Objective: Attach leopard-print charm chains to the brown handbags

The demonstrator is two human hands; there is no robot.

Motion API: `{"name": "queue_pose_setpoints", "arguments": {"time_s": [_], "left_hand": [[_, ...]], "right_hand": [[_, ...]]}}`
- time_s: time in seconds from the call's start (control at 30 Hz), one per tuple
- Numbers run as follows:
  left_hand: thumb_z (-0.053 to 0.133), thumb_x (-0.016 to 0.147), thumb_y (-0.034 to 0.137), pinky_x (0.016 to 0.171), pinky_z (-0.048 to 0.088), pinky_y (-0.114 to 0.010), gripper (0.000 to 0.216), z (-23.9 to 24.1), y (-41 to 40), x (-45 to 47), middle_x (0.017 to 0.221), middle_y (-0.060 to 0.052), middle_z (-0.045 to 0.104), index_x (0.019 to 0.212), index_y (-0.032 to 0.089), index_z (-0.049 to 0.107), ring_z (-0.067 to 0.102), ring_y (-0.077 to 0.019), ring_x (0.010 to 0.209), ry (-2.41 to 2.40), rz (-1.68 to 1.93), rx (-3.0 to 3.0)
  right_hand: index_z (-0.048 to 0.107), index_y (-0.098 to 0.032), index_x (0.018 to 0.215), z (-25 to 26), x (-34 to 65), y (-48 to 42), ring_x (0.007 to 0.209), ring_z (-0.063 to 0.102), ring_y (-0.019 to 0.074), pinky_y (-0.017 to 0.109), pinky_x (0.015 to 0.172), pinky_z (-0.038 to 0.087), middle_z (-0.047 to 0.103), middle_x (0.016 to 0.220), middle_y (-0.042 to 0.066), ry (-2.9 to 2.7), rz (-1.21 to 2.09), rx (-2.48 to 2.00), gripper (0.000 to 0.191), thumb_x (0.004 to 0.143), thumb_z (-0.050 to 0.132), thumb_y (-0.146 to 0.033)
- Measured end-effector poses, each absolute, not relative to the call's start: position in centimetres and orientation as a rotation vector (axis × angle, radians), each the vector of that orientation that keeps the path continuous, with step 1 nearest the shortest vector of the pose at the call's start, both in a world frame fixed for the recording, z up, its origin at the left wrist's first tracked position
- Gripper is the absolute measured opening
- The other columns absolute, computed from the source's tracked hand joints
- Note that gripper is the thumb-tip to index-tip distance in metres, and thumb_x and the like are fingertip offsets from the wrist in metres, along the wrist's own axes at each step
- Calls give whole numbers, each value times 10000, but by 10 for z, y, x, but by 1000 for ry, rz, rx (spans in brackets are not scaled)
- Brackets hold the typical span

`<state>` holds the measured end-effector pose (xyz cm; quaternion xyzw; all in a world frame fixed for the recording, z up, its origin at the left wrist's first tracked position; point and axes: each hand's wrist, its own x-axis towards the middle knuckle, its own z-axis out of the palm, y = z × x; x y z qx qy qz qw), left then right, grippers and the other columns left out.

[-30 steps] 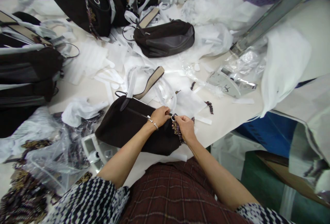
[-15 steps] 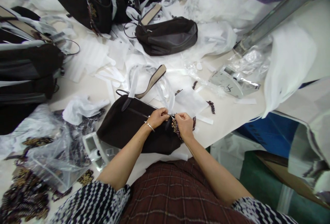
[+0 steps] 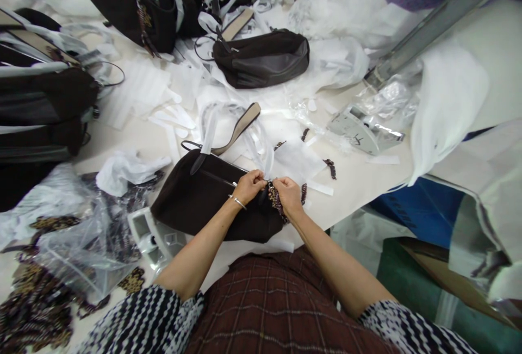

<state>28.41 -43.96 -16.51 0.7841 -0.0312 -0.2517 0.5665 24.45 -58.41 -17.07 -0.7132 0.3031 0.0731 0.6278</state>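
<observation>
A dark brown handbag (image 3: 196, 196) lies on the table in front of me, its white-wrapped handle (image 3: 210, 128) and a tan-lined strap (image 3: 240, 125) pointing away. My left hand (image 3: 249, 186) pinches at the bag's upper right corner, beside the handle's base; its fingertips hide what they hold. Close against it, my right hand (image 3: 289, 195) is closed on the metal clasp end of a brown patterned scarf charm (image 3: 275, 199), which hangs down over the bag. The fingers of both hands nearly meet at the small metal hardware.
Another brown bag (image 3: 261, 57) lies farther back, with several dark bags (image 3: 44, 93) at the left. Scarf charms (image 3: 36, 305) are heaped at the lower left near a plastic bag (image 3: 93, 250). A tape dispenser (image 3: 150, 240) stands by my left forearm; a grey metal post (image 3: 424, 28) rises at the right.
The whole view has shifted slightly. My right hand has moved a little closer to my left at the bag's corner, with the charm still hanging from it.
</observation>
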Motion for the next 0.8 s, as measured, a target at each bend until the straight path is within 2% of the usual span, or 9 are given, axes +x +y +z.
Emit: {"name": "queue_pose_setpoints", "arguments": {"time_s": [0.43, 0.8], "left_hand": [[592, 751, 335, 583, 400, -210, 228, -174, -437, 283, 579, 86, 423, 702, 189, 424, 548, -101, 575, -40, -643, 1662], [608, 749, 336, 603, 406, -219, 244, -169, -436, 279, 570, 82, 434, 682, 188, 427, 536, -105, 585, -26, -613, 1647]], "right_hand": [[629, -174, 746, -171, 244, -590, 554, 571, 137, 228, 515, 414, 659, 632, -8, 606, 216, -1623, 223, 695, 600, -389], [619, -171, 698, -166, 247, -588, 557, 563, 145, 229, 496, 397, 648, 595, 5, 619, 222, -1657, 198, 694, 589, -366]]}}
